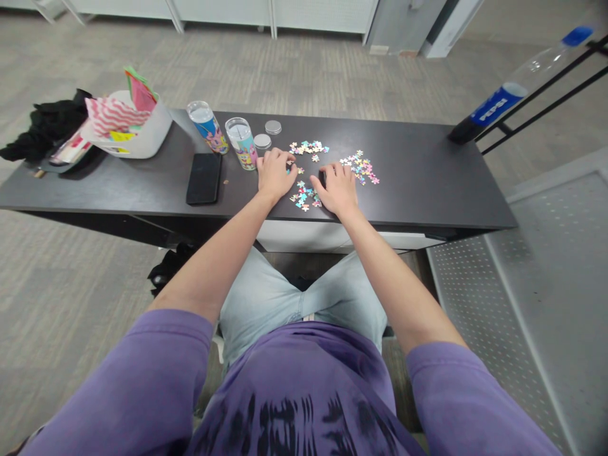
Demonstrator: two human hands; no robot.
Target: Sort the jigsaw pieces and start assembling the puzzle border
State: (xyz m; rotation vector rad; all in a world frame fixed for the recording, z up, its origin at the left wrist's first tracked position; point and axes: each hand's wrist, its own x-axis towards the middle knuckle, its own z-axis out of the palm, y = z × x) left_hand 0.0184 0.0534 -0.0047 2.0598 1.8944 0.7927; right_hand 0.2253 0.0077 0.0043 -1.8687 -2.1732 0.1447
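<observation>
Jigsaw pieces lie in three clusters on the dark table [418,177]: the far cluster [310,147] runs left to right, the right cluster [363,169] slants from far left to near right, and the near cluster [304,196] sits between the hands. The left hand [277,172] is curled, the right hand [338,188] loosely bent; I cannot tell whether either grips a piece.

grey patterned floor [228,76]; white units [323,14] across the back; dark table [427,183]; perforated panel [479,297] at right
</observation>
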